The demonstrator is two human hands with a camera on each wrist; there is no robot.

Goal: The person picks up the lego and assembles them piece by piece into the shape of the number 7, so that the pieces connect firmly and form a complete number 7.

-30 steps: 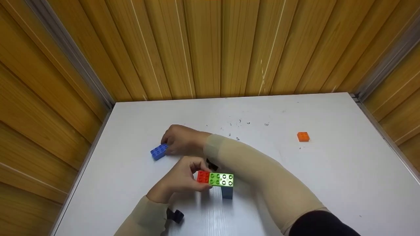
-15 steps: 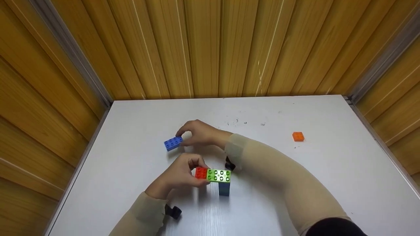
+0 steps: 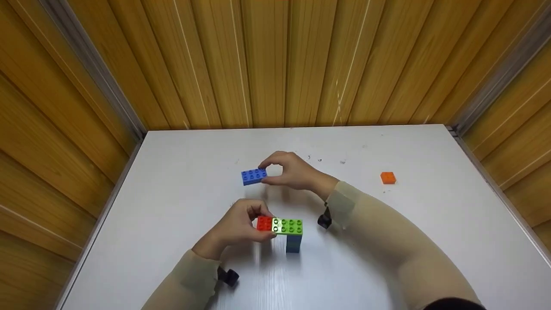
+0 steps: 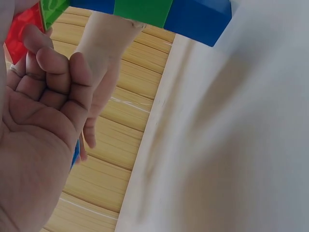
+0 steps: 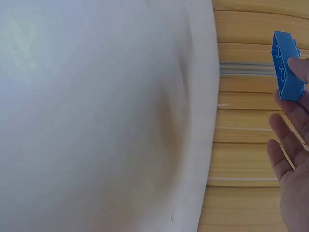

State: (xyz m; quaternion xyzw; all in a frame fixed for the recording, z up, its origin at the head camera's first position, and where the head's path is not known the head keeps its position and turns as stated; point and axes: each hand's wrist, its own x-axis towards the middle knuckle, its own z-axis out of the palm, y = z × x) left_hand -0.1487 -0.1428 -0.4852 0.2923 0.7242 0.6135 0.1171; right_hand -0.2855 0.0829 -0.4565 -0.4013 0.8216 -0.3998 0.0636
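Note:
My left hand (image 3: 238, 224) pinches the red brick (image 3: 264, 223) at the left end of a joined brick piece. A bright green brick (image 3: 287, 226) adjoins the red one, and a column of blue and green bricks (image 3: 293, 243) hangs below its right end. In the left wrist view that column shows a green brick (image 4: 143, 10) between blue ones. Farther back, my right hand (image 3: 297, 172) holds a blue eight-stud brick (image 3: 254, 176) by its right end between thumb and finger. The right wrist view shows the hollow underside of this blue brick (image 5: 287, 65), raised off the table.
An orange brick (image 3: 388, 178) lies on the white table (image 3: 344, 267) toward the right. Wood-look panels (image 3: 267, 64) stand behind the table and along both sides. Small dark marks dot the tabletop near the back.
My right hand has carried the blue brick rightward and back from the left side, and its forearm no longer crosses close behind the left hand. The left hand stays nearly still with its bricks.

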